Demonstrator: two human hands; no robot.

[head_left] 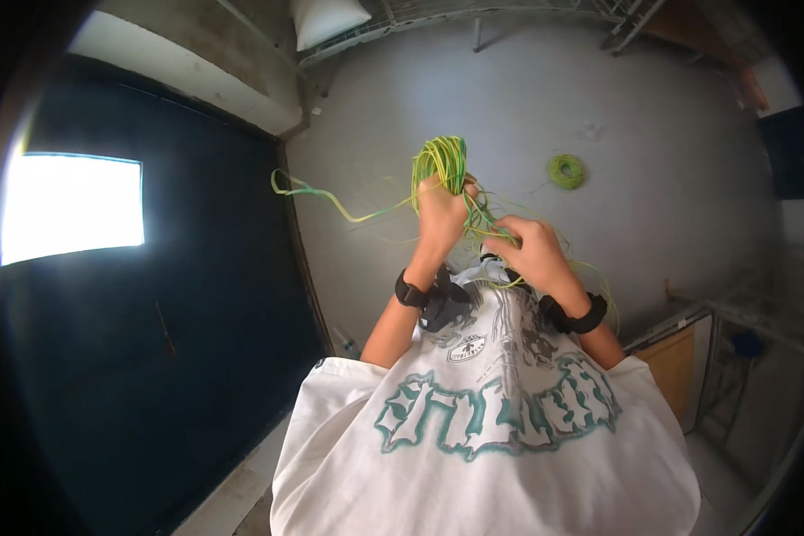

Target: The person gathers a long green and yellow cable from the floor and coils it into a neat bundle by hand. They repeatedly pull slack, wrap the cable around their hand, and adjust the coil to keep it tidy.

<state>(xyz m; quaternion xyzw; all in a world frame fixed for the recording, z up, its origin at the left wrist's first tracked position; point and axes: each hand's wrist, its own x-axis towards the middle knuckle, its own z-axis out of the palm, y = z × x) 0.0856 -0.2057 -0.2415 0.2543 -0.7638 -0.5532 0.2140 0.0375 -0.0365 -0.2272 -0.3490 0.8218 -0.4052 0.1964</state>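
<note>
- Being clasped in the curled left hand (pixel 443 207), a looped yellow-green wire bundle (pixel 439 159) is held above smooth grey floor (pixel 509 98).
- Loose wire strands (pixel 485 214) are pinched by the right hand (pixel 536 252).
- Floor is flanked by dark-blue door (pixel 205 286).

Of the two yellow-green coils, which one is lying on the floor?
The round coil beyond the right hand, lying apart from both hands; the other coil is held up in the left hand.

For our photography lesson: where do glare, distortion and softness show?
Head view: glare blanks the white rectangular pane at left; head view: the grey metal frame bows along the top; head view: the round green wire coil on grey floor looks softer than the held yellow-green bundle.
</note>
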